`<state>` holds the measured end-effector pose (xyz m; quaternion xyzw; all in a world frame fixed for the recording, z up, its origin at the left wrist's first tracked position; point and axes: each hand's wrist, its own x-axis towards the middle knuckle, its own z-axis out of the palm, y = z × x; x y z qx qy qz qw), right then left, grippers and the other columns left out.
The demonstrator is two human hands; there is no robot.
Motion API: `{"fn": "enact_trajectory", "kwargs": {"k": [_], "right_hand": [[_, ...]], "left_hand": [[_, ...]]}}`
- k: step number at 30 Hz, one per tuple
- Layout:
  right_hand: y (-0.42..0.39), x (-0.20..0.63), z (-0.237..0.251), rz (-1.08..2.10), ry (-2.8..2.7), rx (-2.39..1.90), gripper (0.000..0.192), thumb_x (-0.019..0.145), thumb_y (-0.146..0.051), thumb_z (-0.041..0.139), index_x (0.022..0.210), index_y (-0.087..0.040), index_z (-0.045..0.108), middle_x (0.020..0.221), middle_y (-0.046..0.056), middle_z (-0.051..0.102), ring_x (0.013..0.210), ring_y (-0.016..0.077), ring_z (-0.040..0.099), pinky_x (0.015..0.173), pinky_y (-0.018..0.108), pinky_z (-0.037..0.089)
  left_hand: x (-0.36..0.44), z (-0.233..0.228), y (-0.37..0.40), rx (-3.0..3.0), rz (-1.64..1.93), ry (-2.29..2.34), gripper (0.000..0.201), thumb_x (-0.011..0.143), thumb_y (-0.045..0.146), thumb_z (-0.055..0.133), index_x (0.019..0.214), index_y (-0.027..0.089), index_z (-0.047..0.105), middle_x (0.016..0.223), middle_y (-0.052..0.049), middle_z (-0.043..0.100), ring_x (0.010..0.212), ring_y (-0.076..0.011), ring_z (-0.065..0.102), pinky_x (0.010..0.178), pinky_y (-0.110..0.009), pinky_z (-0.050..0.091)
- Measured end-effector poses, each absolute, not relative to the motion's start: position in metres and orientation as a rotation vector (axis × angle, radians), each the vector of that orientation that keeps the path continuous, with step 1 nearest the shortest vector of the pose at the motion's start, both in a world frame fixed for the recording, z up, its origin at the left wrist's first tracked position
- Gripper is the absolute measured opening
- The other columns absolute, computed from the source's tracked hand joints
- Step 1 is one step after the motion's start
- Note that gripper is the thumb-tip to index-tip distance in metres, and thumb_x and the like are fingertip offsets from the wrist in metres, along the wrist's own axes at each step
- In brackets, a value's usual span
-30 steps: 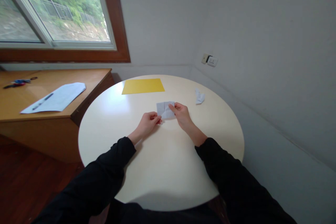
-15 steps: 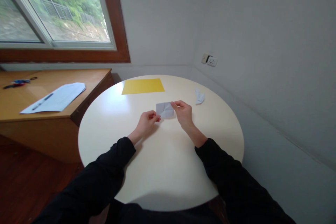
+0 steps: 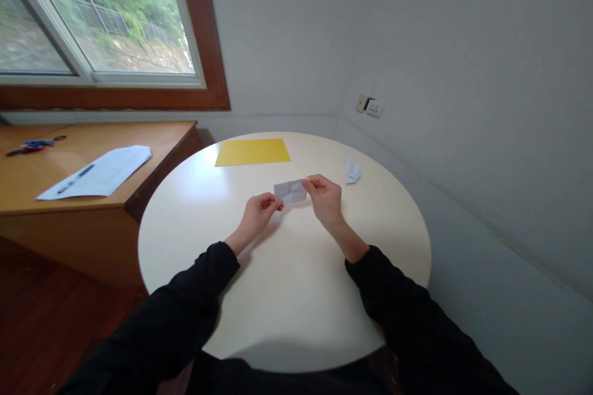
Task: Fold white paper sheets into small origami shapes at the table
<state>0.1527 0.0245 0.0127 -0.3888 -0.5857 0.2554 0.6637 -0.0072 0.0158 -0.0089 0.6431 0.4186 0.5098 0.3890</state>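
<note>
A round cream worktop [image 3: 287, 296] fills the middle of the view, set against a grey wall with a socket [image 3: 370, 106]. To its left stands a wooden desk [image 3: 92, 197] under a window [image 3: 97, 18]; on the desk lie a white sheet [image 3: 99, 173] with a pen [image 3: 74, 179] on it and, further back, scissors [image 3: 30, 146]. No writing or label can be read on anything here.

On the far side of the worktop a yellow sheet [image 3: 252, 152] lies flat. A small crumpled scrap [image 3: 352, 170] sits to its right, near the rim and well apart from the hands.

Both arms in black sleeves reach in from the near edge. Between the hands is a small folded white paper [image 3: 290, 191], creased and held just above the worktop, short of the yellow sheet. The left hand [image 3: 257, 213] pinches the paper's lower left corner between thumb and fingertips. The right hand [image 3: 325, 199] pinches its right edge, thumb on top. Both hands are closed on the paper, which spans the gap between them.
</note>
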Motion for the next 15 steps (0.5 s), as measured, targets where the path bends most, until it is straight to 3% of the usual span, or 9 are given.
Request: {"fn": "enact_trajectory", "kwargs": {"k": [9,15], "right_hand": [[0.006,0.148,0.026,0.164,-1.451,-0.836,0.012,0.076,-0.032,0.06,0.077,-0.021,0.063,0.079,0.004,0.061,0.075,0.0159,0.053,0.063,0.029,0.044],[0.008,0.147,0.022,0.388,-1.37,-0.86,0.018,0.078,-0.035,0.056,0.078,-0.019,0.064,0.073,0.002,0.062,0.068,0.0138,0.054,0.063,0.029,0.044]], "left_hand": [[-0.013,-0.005,0.016,1.775,1.493,1.112,0.015,0.074,0.028,0.056,0.072,0.015,0.063,0.071,-0.004,0.066,0.071,-0.0164,0.062,0.072,-0.03,0.048],[-0.015,-0.002,0.013,1.888,1.51,1.222,0.015,0.076,0.027,0.054,0.07,0.016,0.061,0.07,-0.004,0.067,0.072,-0.0164,0.062,0.073,-0.029,0.048]]}}
